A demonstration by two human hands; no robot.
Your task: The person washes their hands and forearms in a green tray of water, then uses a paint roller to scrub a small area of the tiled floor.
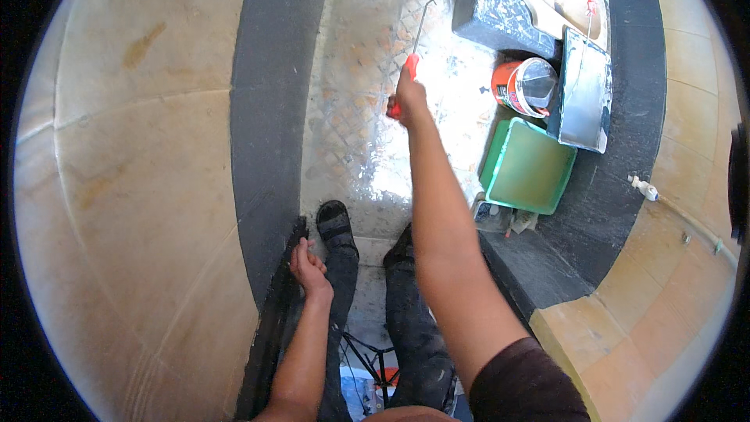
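My right hand (408,98) is stretched forward and shut on the red handle of a paint roller (428,8). Its thin metal shaft runs up to a white fuzzy roller head at the top edge, beside a dark paint-spattered tray (500,12). My left hand (307,267) hangs low on the left. Its fingers curl loosely against the dark band (266,109) at the foot of the tan wall and hold nothing. My two legs in dark trousers and black sandals stand below on a wet patterned floor (367,109).
To the right of the roller stand an orange paint bucket (522,87), a green tray (527,166) and a grey metal tray (584,90). A second roller lies in the far tray. Tan walls (141,172) close in on both sides. A white pipe fitting (642,187) sticks out at right.
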